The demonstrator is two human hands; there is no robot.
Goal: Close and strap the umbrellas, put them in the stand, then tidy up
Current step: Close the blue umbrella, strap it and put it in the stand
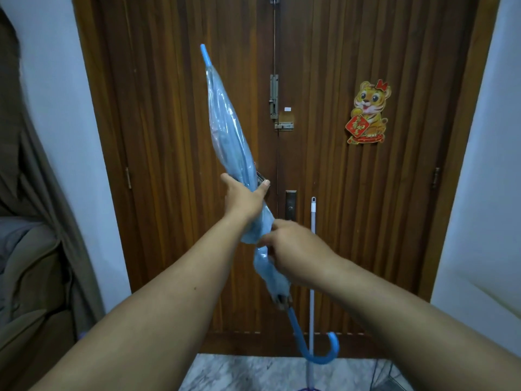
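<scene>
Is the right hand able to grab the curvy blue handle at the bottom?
Probably yes. The right hand pinches the umbrella just above the hooked handle, and nothing sits between them, so it would only need to let go and slide down.

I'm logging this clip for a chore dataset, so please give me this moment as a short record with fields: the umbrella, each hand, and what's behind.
umbrella: blue umbrella, folded, held slanted, tip up-left, hooked handle down near the floor
left hand: left hand grips the folded canopy around its middle
right hand: right hand pinches loose canopy lower down, above the handle
strap: not visible as fastened
behind: wooden door with tiger sticker; white pole leaning against it
</scene>
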